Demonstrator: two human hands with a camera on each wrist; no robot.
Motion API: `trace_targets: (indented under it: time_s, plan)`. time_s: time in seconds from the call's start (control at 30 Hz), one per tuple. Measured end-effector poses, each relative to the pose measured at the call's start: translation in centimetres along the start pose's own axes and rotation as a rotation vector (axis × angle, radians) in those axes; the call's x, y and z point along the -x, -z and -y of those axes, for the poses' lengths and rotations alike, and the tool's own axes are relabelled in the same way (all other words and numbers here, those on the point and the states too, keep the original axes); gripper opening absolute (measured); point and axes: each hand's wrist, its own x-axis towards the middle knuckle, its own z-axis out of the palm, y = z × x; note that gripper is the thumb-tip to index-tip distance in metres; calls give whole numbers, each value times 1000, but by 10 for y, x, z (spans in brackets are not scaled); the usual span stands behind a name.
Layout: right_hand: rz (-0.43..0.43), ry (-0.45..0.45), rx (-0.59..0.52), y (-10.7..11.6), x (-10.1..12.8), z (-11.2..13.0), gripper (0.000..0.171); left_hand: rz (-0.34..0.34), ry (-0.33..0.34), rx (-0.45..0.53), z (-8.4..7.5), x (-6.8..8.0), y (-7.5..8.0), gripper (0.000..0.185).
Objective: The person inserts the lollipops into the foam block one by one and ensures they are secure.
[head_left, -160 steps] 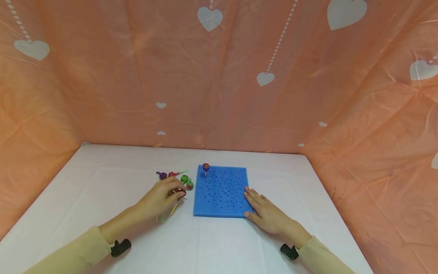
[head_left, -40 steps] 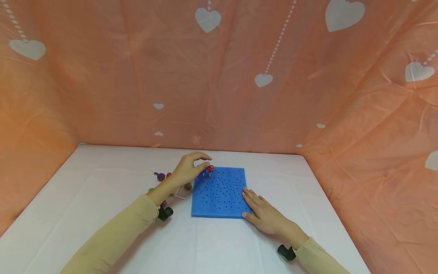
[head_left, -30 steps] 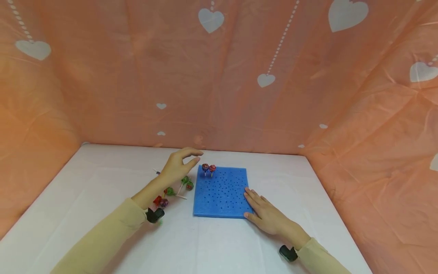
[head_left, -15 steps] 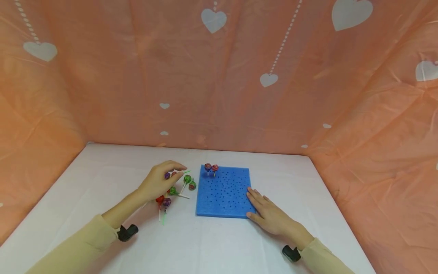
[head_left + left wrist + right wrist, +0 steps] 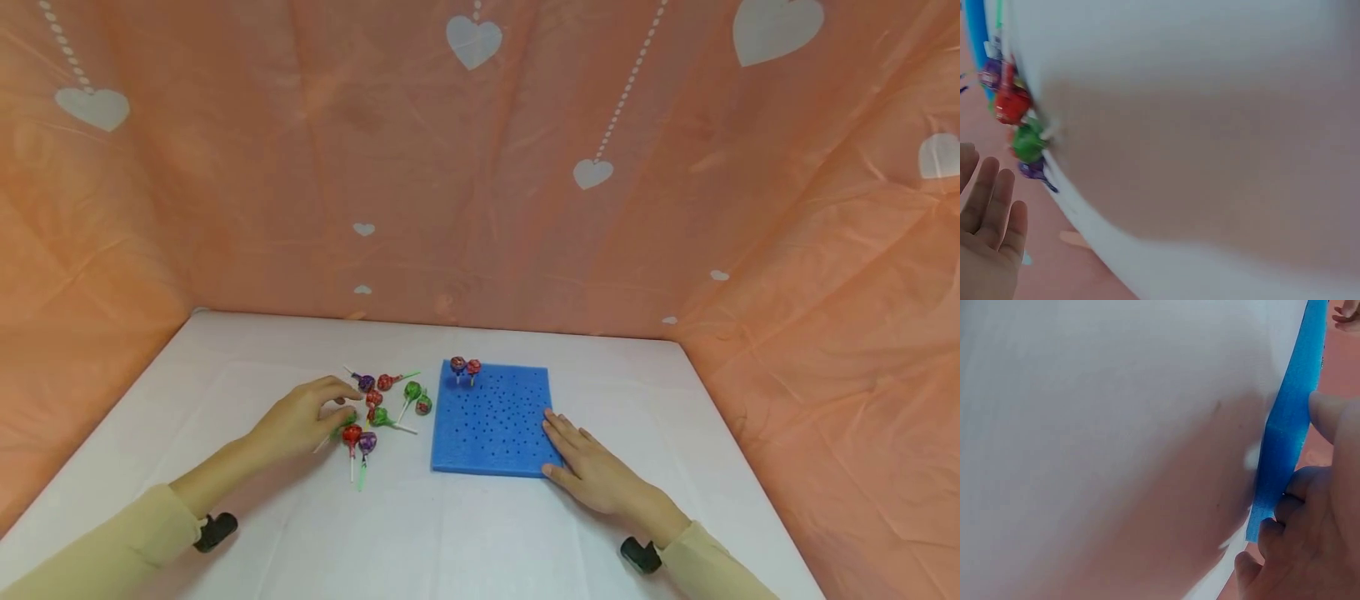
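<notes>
Lollipops (image 5: pixel 458 364), two upright in blue holed board (image 5: pixel 491 423), others (image 5: pixel 352 434) lying beside

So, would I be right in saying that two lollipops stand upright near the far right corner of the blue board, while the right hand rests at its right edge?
Not quite: the head view shows the two lollipops near the far left corner of the blue board. The right hand does rest at its right edge.
</notes>
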Motion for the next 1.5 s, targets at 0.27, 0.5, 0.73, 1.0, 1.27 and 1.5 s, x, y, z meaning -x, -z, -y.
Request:
trace_targets:
  time_s: [0.27, 0.5, 0.73, 1.0, 1.27, 1.5]
  plan:
    - [8, -6, -9, 0, 0, 0, 72, 74, 20, -26, 10, -1, -4, 23]
    - [10, -5, -11, 0, 1, 1, 72, 109, 0, -61, 11, -1, -9, 23]
    - [6, 1, -4, 2, 2, 2, 72, 103, -35, -54, 10, 1, -7, 23]
    - [6, 1, -11, 2, 1, 2, 71, 84, -42, -21, 13, 0, -8, 23]
    - [12, -8, -4, 1, 1, 1, 72, 7, -14, 44, 10, -2, -6, 25]
    - [1, 0, -7, 1, 1, 2, 72, -88, -13, 107, 0, -8, -2, 25]
